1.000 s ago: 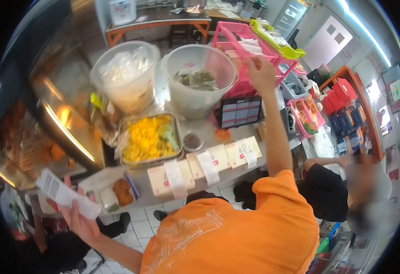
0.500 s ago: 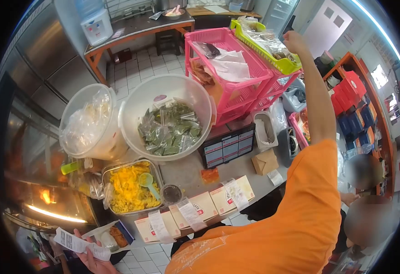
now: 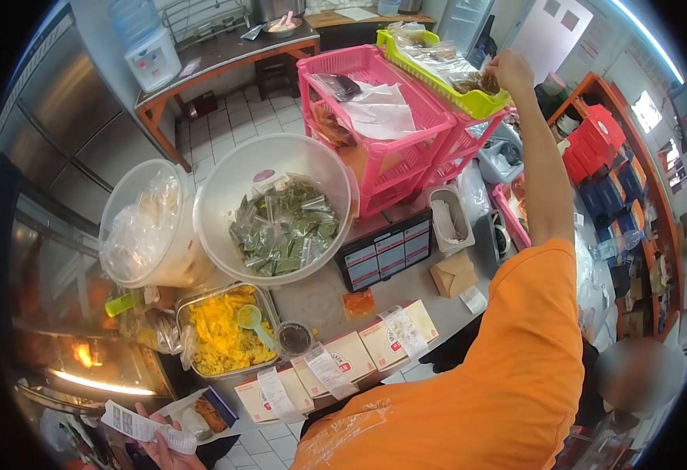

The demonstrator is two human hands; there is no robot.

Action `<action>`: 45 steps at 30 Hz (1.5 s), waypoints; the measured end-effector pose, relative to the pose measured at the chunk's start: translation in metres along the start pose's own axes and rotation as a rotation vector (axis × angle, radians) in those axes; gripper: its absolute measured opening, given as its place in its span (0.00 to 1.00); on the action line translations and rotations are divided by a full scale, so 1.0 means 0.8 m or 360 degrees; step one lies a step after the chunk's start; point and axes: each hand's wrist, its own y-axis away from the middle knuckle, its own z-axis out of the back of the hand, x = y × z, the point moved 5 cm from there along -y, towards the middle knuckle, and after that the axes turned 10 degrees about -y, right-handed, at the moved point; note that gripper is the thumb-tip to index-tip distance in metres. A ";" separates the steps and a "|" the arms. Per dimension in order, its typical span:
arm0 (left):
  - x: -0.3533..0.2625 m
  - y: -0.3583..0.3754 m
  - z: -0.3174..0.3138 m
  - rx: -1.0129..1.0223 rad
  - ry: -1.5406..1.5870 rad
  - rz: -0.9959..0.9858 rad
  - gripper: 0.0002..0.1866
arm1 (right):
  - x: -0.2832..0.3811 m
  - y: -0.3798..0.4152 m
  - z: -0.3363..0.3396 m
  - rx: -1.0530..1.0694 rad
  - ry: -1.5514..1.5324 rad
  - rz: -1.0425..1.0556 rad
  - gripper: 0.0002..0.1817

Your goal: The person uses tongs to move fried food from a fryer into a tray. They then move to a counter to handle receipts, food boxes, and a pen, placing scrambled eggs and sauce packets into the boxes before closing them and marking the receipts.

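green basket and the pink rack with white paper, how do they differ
The green basket is shallow; the pink rack has tiers. The green basket holds clear packets; the pink rack's top holds white paper. The right hand is at the green basket, not the pink rack. Both look like plastic.

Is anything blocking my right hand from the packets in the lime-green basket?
Nothing visible does. The right hand is at the basket's near end, fingers beside the packets. The pink rack stands off to one side, not between them. Whether the fingers grip a packet, I can't tell.
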 end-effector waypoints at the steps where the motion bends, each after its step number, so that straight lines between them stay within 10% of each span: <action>1: 0.003 0.002 0.009 -0.0013 0.0007 0.0004 0.33 | -0.005 -0.003 -0.002 0.0033 -0.0127 -0.0011 0.09; 7: 0.018 0.012 0.072 -0.0117 0.0273 0.0181 0.31 | 0.043 0.052 0.046 -0.0762 -0.0513 0.0931 0.16; 9: 0.005 0.020 0.094 -0.0036 0.0329 0.0108 0.32 | 0.082 0.079 0.033 -0.0221 -0.1233 0.1263 0.16; 10: -0.002 0.018 0.102 -0.0022 0.0408 0.0113 0.32 | 0.163 0.164 0.047 0.0159 -0.1591 0.0872 0.18; 12: 0.002 0.023 0.144 -0.0149 0.0464 0.0060 0.34 | 0.305 0.356 0.056 0.0314 -0.1371 0.0922 0.17; 17: 0.033 0.021 0.259 -0.0147 0.0687 0.0037 0.34 | 0.543 0.765 -0.056 0.1928 -0.1924 0.0681 0.05; 19: 0.053 0.014 0.302 -0.0011 0.0670 0.0089 0.34 | 0.612 0.873 -0.104 0.2058 -0.2176 0.0587 0.06; 21: 0.065 0.013 0.330 0.0083 0.0775 0.0141 0.37 | 0.646 0.929 -0.152 0.1505 -0.1861 0.0783 0.08; 25: 0.076 0.014 0.348 0.0363 0.0929 0.0179 0.43 | 0.642 0.969 -0.255 0.0705 -0.1338 0.1140 0.10; 28: 0.078 0.013 0.355 0.0415 0.0987 0.0149 0.40 | 0.648 0.947 -0.254 0.0673 -0.1467 0.0544 0.16; 35: 0.043 0.017 0.350 0.0666 0.0918 -0.0101 0.38 | 0.630 0.981 -0.290 0.0621 -0.0957 0.1040 0.09; 45: 0.030 0.028 0.356 0.0685 0.0509 0.0022 0.23 | 0.636 0.938 -0.165 0.0987 -0.1011 0.0548 0.16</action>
